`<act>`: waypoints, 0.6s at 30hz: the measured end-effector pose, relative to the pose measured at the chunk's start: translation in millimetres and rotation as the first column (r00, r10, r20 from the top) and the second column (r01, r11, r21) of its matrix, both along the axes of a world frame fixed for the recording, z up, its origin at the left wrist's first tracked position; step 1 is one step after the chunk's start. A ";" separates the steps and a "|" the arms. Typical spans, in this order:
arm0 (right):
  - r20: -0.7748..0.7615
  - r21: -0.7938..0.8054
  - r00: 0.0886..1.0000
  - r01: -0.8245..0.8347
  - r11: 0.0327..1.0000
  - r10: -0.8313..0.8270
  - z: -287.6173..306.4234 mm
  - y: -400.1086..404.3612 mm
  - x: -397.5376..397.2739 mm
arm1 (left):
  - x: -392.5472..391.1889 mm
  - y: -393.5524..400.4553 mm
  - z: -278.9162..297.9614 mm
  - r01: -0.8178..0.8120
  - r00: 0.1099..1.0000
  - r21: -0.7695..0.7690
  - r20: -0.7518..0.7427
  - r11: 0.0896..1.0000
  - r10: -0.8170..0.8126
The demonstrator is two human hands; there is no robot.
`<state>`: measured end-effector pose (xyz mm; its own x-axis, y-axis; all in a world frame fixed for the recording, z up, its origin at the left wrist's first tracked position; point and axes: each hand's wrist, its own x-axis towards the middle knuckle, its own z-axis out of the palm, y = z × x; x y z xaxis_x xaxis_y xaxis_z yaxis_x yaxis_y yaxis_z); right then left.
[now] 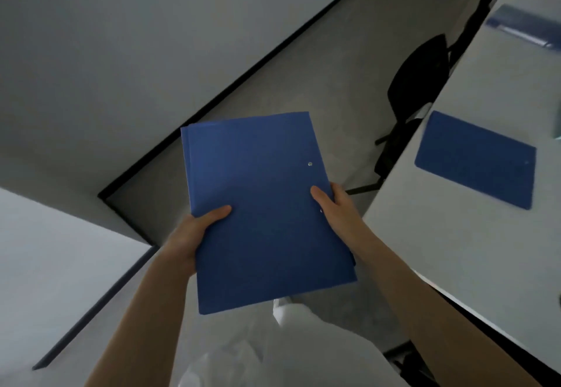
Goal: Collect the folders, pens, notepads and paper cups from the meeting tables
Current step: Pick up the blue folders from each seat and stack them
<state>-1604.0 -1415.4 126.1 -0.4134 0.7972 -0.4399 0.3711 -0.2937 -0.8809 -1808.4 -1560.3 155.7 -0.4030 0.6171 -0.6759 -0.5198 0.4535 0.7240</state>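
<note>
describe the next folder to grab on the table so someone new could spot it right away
Look at the long pale table on the right, past the black chair. The blue folder lies flat and closed near the table's left edge, with nothing on it. The folder farther back looks paler and blurred, and the third, the held folder, is gripped by both hands.

Single head-worn view, wide-angle, looking forward and steeply down from the wearer's own height. Horizon rolled: the wall's black skirting (230, 89) runs diagonally, lower left to upper right. Forearms enter from the bottom edge, close to the lens. A grey table (485, 250) fills the right side, another table's corner (60, 265) sits near left. Far top edge blurred. No second view to overlap.
</note>
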 end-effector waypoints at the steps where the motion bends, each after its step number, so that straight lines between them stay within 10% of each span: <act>1: 0.003 0.002 1.000 0.001 1.000 -0.001 2.2 17.2 -5.1 | -5.5 18.0 0.3 0.010 1.000 0.005 -0.007 1.000 -0.009; 18: 0.038 -0.100 0.923 0.385 0.917 -0.384 -3.5 277.7 -65.4 | -116.4 353.1 0.7 0.267 0.963 0.022 0.034 0.963 -0.267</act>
